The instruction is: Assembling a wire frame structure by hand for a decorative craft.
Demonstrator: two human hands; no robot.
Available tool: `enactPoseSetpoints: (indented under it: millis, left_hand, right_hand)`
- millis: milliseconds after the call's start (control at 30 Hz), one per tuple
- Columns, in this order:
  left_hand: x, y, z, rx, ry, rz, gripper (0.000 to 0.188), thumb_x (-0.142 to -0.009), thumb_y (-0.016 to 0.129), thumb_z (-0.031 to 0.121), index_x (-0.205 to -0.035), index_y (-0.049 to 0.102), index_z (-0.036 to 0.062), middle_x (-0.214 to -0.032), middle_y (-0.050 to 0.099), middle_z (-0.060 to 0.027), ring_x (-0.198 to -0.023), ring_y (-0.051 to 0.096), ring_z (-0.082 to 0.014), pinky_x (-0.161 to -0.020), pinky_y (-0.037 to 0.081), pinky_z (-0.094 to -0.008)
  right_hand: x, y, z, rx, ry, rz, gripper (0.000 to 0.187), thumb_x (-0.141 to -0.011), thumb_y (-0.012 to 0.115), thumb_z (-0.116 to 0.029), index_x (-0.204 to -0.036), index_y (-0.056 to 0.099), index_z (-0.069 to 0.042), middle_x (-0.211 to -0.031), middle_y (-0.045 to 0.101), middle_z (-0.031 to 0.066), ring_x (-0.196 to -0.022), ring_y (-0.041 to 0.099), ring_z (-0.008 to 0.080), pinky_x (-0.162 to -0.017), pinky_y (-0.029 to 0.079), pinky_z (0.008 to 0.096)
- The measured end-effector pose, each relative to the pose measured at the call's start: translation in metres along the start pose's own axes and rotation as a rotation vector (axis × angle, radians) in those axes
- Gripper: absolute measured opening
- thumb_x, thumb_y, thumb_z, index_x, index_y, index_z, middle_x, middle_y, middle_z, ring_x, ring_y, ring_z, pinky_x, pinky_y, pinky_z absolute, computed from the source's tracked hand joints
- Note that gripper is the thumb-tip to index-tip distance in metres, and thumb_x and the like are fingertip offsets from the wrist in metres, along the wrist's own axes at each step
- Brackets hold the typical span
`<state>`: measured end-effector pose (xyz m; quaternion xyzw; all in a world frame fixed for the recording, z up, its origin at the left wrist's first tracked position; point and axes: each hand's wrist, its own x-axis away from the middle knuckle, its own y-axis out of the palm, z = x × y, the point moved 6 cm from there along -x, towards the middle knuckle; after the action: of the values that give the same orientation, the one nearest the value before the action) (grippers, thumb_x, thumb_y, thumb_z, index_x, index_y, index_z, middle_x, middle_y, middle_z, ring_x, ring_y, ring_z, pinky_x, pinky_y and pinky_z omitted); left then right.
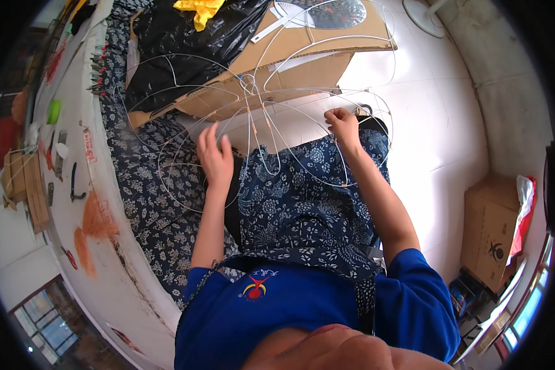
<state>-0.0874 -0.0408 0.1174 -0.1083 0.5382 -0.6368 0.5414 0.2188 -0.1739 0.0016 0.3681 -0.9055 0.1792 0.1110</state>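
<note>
A butterfly-shaped frame of thin, pale wire [248, 82] spreads in front of me, partly over my lap. Small tan wrappings mark several of its joints, and its wire loops meet in the middle. My left hand [214, 157] is at the frame's left lower loop, with fingers stretched and the thumb apart; no object shows in it. On the right side, my right hand [344, 128] is closed in a pinch beside the frame's wires. What its fingertips hold, if anything, is too small to make out. A dark blue patterned apron [308, 203] covers my lap beneath the wires.
A cardboard box [314, 71] ahead carries black plastic [191, 37], a yellow crumpled piece [200, 11] and a fan [290, 15]. Along the left runs a long white table [98, 154] with pliers [76, 184] and green tape [53, 111]. Another carton [487, 231] stands at right.
</note>
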Motion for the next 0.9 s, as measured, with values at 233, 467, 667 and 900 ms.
enactPoseSetpoints:
  millis: [233,467,667,900]
  left_hand:
    - [-0.101,0.113,0.096,0.556,0.145,-0.478,0.026,-0.092,0.049,0.018,-0.107,0.060,0.0001,-0.104,0.062,-0.0201,-0.097,0.060,-0.0352,-0.083,0.047,-0.0415]
    - [-0.124,0.211,0.114,0.011,0.035,-0.842,0.032,-0.086,0.056,0.031,-0.100,0.066,0.0045,-0.093,0.068,-0.0153,-0.086,0.065,-0.0302,-0.079,0.050,-0.0402]
    - [-0.114,0.223,0.108,0.448,-0.169,-1.045,0.023,-0.084,0.063,0.025,-0.083,0.069,0.0021,-0.077,0.069,-0.0054,-0.073,0.064,-0.0107,-0.071,0.050,-0.0261]
    - [-0.113,0.202,0.123,0.606,-0.071,-0.949,0.024,-0.079,0.065,0.028,-0.084,0.069,0.0051,-0.077,0.069,-0.0090,-0.073,0.065,-0.0175,-0.068,0.050,-0.0309]
  right_hand:
    - [-0.019,0.029,-0.004,-0.158,0.198,-0.135,0.018,-0.085,0.063,-0.016,-0.089,0.066,0.002,-0.076,0.067,0.0068,-0.063,0.060,0.0121,-0.055,0.049,0.0246]
    - [-0.024,0.046,0.013,-0.579,0.298,-0.125,0.013,-0.087,0.061,-0.013,-0.092,0.064,-0.001,-0.078,0.065,0.0047,-0.061,0.057,0.0099,-0.054,0.046,0.0218]
    - [-0.018,0.045,-0.005,-0.492,0.260,-0.149,0.014,-0.086,0.063,-0.015,-0.090,0.065,-0.002,-0.077,0.065,0.0035,-0.062,0.055,0.0098,-0.055,0.044,0.0220]
    - [-0.022,0.034,-0.015,-0.294,0.133,-0.143,0.018,-0.085,0.065,-0.019,-0.086,0.067,0.000,-0.072,0.064,0.0027,-0.062,0.054,0.0089,-0.057,0.044,0.0227]
